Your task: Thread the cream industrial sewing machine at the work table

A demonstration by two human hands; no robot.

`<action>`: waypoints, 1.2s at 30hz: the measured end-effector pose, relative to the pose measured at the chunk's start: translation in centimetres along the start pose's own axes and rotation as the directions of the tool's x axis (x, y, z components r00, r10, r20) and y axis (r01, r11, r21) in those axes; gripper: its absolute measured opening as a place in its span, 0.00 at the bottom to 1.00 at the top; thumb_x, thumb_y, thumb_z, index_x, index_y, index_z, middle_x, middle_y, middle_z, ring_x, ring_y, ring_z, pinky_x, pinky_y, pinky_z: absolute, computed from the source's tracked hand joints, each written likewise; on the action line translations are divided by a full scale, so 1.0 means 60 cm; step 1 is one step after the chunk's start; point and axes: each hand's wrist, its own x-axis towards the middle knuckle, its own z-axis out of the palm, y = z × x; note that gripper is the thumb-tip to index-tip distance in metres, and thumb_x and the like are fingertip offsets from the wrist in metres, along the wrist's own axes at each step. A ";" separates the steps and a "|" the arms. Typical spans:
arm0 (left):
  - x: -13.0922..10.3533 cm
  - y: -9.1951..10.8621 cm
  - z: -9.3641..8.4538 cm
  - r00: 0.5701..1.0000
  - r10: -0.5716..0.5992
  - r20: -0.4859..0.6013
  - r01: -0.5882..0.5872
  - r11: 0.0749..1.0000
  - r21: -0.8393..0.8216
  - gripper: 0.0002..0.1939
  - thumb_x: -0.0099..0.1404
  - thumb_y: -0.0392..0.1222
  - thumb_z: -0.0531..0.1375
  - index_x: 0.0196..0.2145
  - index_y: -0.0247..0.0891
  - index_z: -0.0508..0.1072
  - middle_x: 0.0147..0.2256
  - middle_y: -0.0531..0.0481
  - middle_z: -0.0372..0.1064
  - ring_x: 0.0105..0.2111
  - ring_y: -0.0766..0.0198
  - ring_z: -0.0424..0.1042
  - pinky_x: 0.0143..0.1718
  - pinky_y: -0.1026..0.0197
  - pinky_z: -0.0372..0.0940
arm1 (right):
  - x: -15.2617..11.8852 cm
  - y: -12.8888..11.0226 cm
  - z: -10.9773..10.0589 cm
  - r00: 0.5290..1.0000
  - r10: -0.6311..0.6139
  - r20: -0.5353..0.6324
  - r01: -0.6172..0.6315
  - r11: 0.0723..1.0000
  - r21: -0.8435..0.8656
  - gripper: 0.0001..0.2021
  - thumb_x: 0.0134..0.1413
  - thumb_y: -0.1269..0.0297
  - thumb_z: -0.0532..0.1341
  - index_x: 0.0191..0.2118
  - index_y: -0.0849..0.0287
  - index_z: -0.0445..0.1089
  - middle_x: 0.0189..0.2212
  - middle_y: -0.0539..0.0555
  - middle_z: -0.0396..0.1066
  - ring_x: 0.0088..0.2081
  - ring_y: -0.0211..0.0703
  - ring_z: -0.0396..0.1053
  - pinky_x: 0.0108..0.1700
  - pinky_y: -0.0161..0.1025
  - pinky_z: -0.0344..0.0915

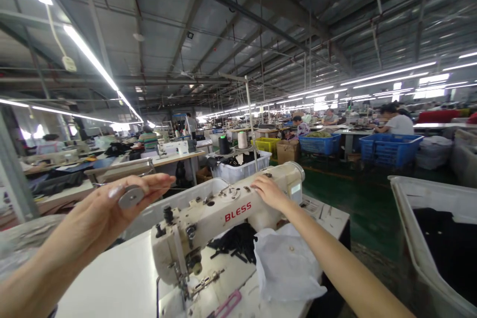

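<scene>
Holding black fabric [434, 238], a white bin [397, 208] stands at the right of my view, while past the sewing machine [212, 219] I see a white tub [244, 173] with dark pieces [231, 160] inside and a blue crate [319, 145] heaped with yellowish-green material [319, 134]. Left of the machine, my left hand [108, 214] pinches a round metal disc [130, 198] between thumb and fingers, its flat face toward me; the machine's long axis runs from near left to far right. My right hand [271, 193] rests atop its far end, fingers close together, though I cannot tell whether they grip anything.
</scene>
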 end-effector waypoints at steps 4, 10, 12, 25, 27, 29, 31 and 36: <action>-0.011 -0.041 0.034 0.990 -0.112 -0.087 0.083 0.955 -0.285 0.17 0.44 0.57 0.63 0.22 0.41 0.70 0.22 0.56 0.66 0.26 0.67 0.67 0.45 0.59 0.63 | 0.017 0.010 -0.019 0.990 -0.053 0.127 0.049 0.998 0.032 0.07 0.47 0.77 0.56 0.30 0.59 0.69 0.29 0.52 0.67 0.35 0.40 0.64 0.39 0.37 0.61; -0.043 -0.112 0.081 0.943 -0.331 0.016 0.331 0.943 -0.012 0.23 0.46 0.59 0.60 0.20 0.35 0.61 0.14 0.60 0.49 0.14 0.76 0.43 0.13 0.72 0.43 | -0.004 0.026 -0.023 0.985 -0.094 0.148 0.083 0.994 0.076 0.08 0.48 0.78 0.55 0.27 0.59 0.66 0.27 0.50 0.65 0.33 0.39 0.64 0.37 0.35 0.61; -0.046 -0.125 0.081 0.931 -0.362 0.040 0.350 0.919 0.179 0.25 0.46 0.63 0.57 0.20 0.35 0.59 0.14 0.59 0.49 0.14 0.76 0.42 0.14 0.70 0.38 | -0.013 0.030 -0.020 0.991 -0.071 0.114 0.063 0.996 0.068 0.08 0.49 0.78 0.54 0.27 0.59 0.65 0.27 0.51 0.64 0.33 0.39 0.63 0.36 0.35 0.61; 0.050 -0.049 0.038 0.991 0.130 0.035 -0.056 0.163 0.985 0.15 0.57 0.52 0.51 0.27 0.36 0.65 0.20 0.53 0.62 0.21 0.65 0.61 0.23 0.66 0.52 | 0.061 -0.013 0.038 0.971 0.234 0.051 -0.222 0.960 -0.169 0.04 0.52 0.70 0.56 0.29 0.63 0.66 0.31 0.51 0.66 0.39 0.41 0.62 0.43 0.43 0.59; 0.043 -0.057 0.039 0.994 0.090 0.059 -0.065 0.058 0.996 0.14 0.59 0.50 0.50 0.29 0.36 0.65 0.24 0.50 0.66 0.25 0.62 0.65 0.25 0.64 0.55 | 0.070 -0.013 0.039 0.961 0.258 0.096 -0.234 0.950 -0.206 0.05 0.53 0.68 0.56 0.30 0.63 0.66 0.32 0.51 0.66 0.39 0.40 0.63 0.43 0.44 0.60; 0.029 -0.064 0.046 0.996 0.034 0.082 -0.081 -0.031 0.996 0.13 0.60 0.48 0.50 0.31 0.36 0.66 0.28 0.47 0.68 0.29 0.59 0.67 0.28 0.62 0.58 | 0.077 -0.012 0.036 0.951 0.273 0.146 -0.234 0.942 -0.239 0.06 0.54 0.66 0.56 0.31 0.63 0.67 0.32 0.51 0.67 0.39 0.40 0.64 0.43 0.45 0.60; 0.010 -0.072 0.061 0.995 -0.050 0.092 -0.096 -0.095 0.991 0.12 0.60 0.46 0.51 0.32 0.34 0.67 0.31 0.44 0.68 0.31 0.56 0.68 0.30 0.59 0.60 | 0.084 -0.012 0.030 0.939 0.280 0.200 -0.223 0.938 -0.266 0.07 0.54 0.64 0.56 0.32 0.63 0.67 0.33 0.51 0.67 0.39 0.40 0.64 0.43 0.45 0.61; -0.035 -0.101 0.121 0.959 -0.226 0.171 -0.192 -0.077 0.978 0.09 0.58 0.41 0.53 0.33 0.33 0.68 0.30 0.43 0.70 0.29 0.52 0.70 0.28 0.55 0.64 | 0.100 -0.017 0.020 0.907 0.287 0.309 -0.187 0.930 -0.315 0.09 0.54 0.62 0.55 0.33 0.63 0.67 0.34 0.52 0.68 0.38 0.40 0.65 0.42 0.44 0.62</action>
